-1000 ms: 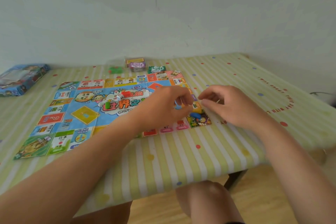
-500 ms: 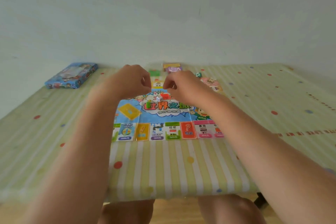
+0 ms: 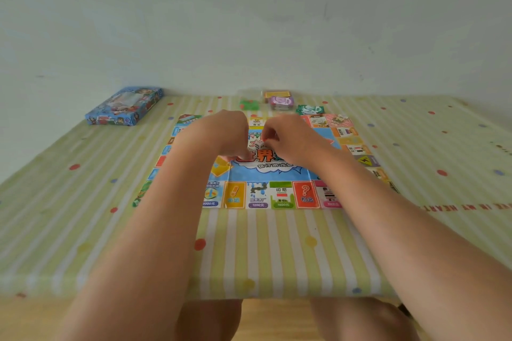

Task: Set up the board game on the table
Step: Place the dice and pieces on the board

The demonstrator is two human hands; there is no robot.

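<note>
The colourful game board [image 3: 279, 195] lies flat in the middle of the striped table [image 3: 83, 216]. Both my hands hover over its centre. My left hand [image 3: 224, 135] has its fingers curled down onto the board, and whatever is under them is hidden. My right hand [image 3: 288, 138] has its fingertips pinched on a small red piece [image 3: 265, 140] right beside a white die [image 3: 259, 144] that sits on the board's title panel.
A blue game box [image 3: 124, 106] lies at the far left by the wall. Behind the board sit green pieces [image 3: 249, 104], a purple and orange card stack [image 3: 279, 99] and green notes [image 3: 310, 109]. The table's front edge [image 3: 249, 293] is close to my knees.
The view has swung left from the board's right corner to face it squarely. Both hands moved from that corner to the board's centre, and now sit lower beside the die.
</note>
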